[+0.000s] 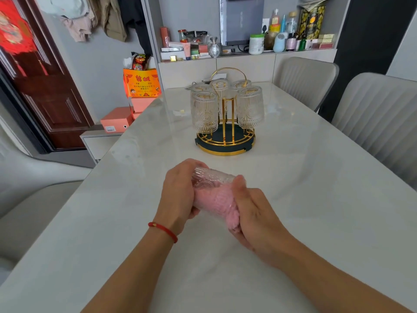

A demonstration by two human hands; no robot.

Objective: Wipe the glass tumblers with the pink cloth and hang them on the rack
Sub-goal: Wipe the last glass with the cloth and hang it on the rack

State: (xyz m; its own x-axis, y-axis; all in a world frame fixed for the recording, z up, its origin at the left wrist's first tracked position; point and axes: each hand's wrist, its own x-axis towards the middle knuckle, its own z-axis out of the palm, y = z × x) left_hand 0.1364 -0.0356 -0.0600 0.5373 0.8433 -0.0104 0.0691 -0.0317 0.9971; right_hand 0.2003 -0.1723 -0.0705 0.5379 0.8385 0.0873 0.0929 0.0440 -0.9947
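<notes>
1. An orange box (141,83) beyond the far left corner of the table (293,177) carries red Chinese characters, too blurred to read.
2. The yellow-black tin (312,19) on the shelf has a label, not legible.
3. No other text is readable.

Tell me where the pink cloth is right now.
In the head view, low and centre, the pink cloth is stuffed into the glass tumbler, held between the left hand and right hand, nearer the camera than the rack.
</notes>
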